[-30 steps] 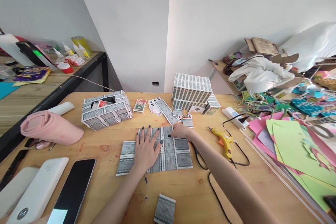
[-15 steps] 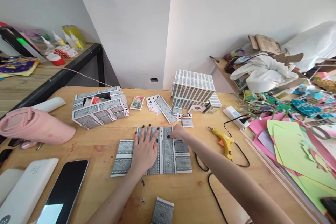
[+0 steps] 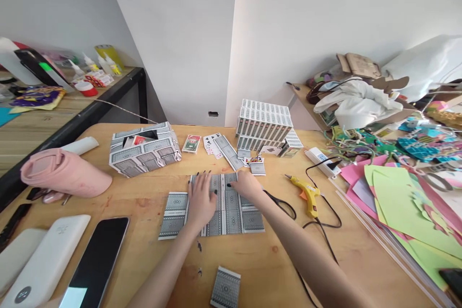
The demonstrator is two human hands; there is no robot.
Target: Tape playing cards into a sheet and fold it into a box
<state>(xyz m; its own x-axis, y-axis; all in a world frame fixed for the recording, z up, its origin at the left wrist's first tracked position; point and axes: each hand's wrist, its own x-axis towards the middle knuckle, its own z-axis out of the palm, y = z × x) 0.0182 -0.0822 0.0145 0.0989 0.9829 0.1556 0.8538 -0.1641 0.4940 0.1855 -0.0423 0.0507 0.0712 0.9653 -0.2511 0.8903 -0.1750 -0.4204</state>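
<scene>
A flat panel of grey-backed playing cards (image 3: 233,216), joined edge to edge, lies on the wooden table in front of me. My left hand (image 3: 202,202) rests on its left half, palm down with the fingers stretched out. At the far right part of the panel, my right hand (image 3: 247,185) is closed, its thumb on the card surface near the far edge; the other fingers are curled and partly hidden. A separate small card piece (image 3: 225,288) lies nearer to me. Beyond the hands are loose playing cards (image 3: 212,144) and a folded card strip (image 3: 227,150).
A card-covered box (image 3: 144,149) and a red-framed card pack (image 3: 191,144) stand behind. A block of folded cards (image 3: 264,122) is at the back. Right lie a yellow glue gun (image 3: 306,192), its cable and a power strip (image 3: 322,161); left, a pink tumbler (image 3: 68,173) and a phone (image 3: 97,260).
The camera view has tilted up slightly and shifted left. My left fingers have drawn a little closer together on the panel; the right hand keeps its place at the far edge.
</scene>
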